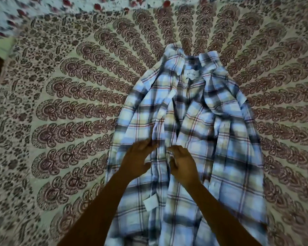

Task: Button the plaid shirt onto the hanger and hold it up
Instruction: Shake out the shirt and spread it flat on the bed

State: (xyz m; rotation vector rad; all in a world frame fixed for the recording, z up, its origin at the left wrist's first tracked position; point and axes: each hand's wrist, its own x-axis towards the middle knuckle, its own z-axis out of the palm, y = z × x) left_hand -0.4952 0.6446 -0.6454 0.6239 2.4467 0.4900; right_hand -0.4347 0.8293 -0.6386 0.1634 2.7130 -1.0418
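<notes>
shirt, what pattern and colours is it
The shirt is plaid: light blue and pale yellow with dark and red lines, best seen in the head view.

One plaid shirt (pixel 194 139), two hands, the left (pixel 137 158) and the right (pixel 182 162), one patterned bedsheet (pixel 60 112), one white tag (pixel 150 203) and one neck label (pixel 192 74).

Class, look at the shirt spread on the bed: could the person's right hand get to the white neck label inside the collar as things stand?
Probably yes. The neck label lies exposed inside the open collar of the plaid shirt, with nothing covering it. The right hand is at the front placket, so it would have to stretch well forward.
</notes>
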